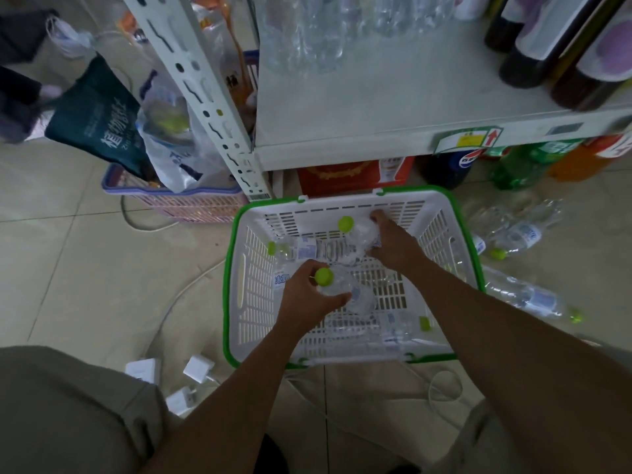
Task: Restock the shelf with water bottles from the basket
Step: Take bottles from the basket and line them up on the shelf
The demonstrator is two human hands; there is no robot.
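A white basket with a green rim stands on the floor below the white shelf. Inside it lie clear water bottles with green caps. My left hand grips one bottle near its neck, cap pointing up. My right hand grips another bottle at the basket's far side. A third bottle lies flat between them, and one more rests near the front wall. At the back of the shelf stand several clear bottles.
Dark bottles stand on the shelf's right side. Several water bottles lie on the floor right of the basket. A pink basket with bags sits left of the shelf post. White chargers and cables lie by my knee.
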